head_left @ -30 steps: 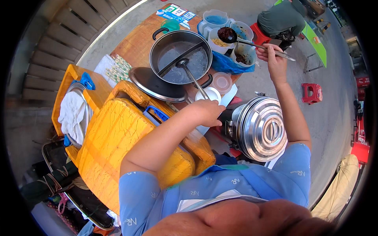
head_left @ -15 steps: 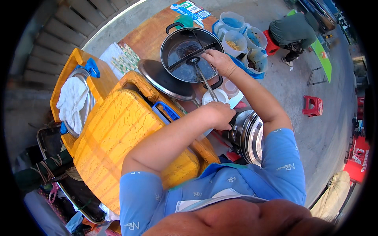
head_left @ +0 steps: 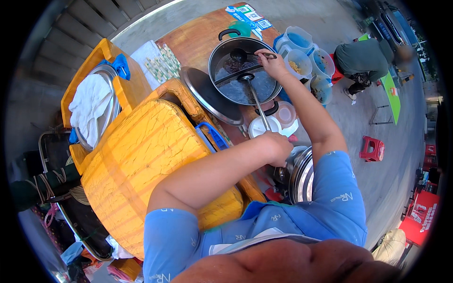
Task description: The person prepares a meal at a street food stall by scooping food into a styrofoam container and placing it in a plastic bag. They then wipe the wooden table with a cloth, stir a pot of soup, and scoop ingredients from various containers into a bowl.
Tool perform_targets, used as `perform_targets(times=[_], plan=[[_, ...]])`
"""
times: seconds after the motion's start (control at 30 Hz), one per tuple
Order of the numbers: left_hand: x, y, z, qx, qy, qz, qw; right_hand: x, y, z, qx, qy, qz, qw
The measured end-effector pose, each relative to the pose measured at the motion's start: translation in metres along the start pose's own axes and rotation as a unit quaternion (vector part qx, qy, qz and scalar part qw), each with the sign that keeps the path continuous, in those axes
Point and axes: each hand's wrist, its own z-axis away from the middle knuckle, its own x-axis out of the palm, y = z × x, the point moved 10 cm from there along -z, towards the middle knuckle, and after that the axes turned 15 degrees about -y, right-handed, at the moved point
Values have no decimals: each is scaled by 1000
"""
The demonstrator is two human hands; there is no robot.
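Note:
A black two-handled pot (head_left: 276, 87) with a divider across it stands on the wooden table. Dark pieces lie in liquid in its far compartment; cloudy liquid with bubbles fills the near one. My right hand (head_left: 272, 65), at the pot's right side, pinches the handle of a dark ladle (head_left: 239, 55), whose bowl is over or in the far compartment. My left hand (head_left: 276, 148) is closed around the end of a long metal-handled ladle (head_left: 256, 100); that ladle's head lies in the near compartment by the divider. White round tubs (head_left: 258, 126) sit below the pot.
Left of the pot leans a metal lid (head_left: 207, 94). Big yellow insulated boxes (head_left: 137, 165) fill the left side. Plastic jugs (head_left: 296, 40) stand at the right. Stacked steel lids (head_left: 302, 177) are near my body. A person (head_left: 361, 59) bends beyond, with a red stool (head_left: 372, 149) nearer.
The dark ladle has swung from upright against the far rim to lying across the far compartment, its handle now pointing right. My left hand keeps its grip. The whole view has shifted slightly.

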Motion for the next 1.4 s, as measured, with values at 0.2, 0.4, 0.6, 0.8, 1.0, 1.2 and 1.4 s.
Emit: perform_targets(times=[0.2, 0.4, 0.6, 0.8, 1.0, 1.2, 1.4], plan=[[0, 0, 0, 5, 2, 2, 1000, 9, -5, -5, -16, -146, -37, 988], [-1, 0, 2, -2, -2, 2, 1000, -21, 25, -7, -17, 9, 32, 999], [0, 0, 1, -5, -5, 0, 1000, -23, 13, 29, -23, 99, 193, 976], [0, 0, 0, -5, -4, -9, 1000, 43, 67, 30, 50, 156, -310, 936], [1, 0, 2, -8, -3, -4, 1000, 45, 44, 40, 58, 169, -457, 872], [0, 5, 2, -1, -15, -11, 1000, -21, -45, 57, -151, 160, -127, 967], [1, 1, 2, -9, -19, -5, 1000, -57, -151, 110, -307, 195, 176, 915]])
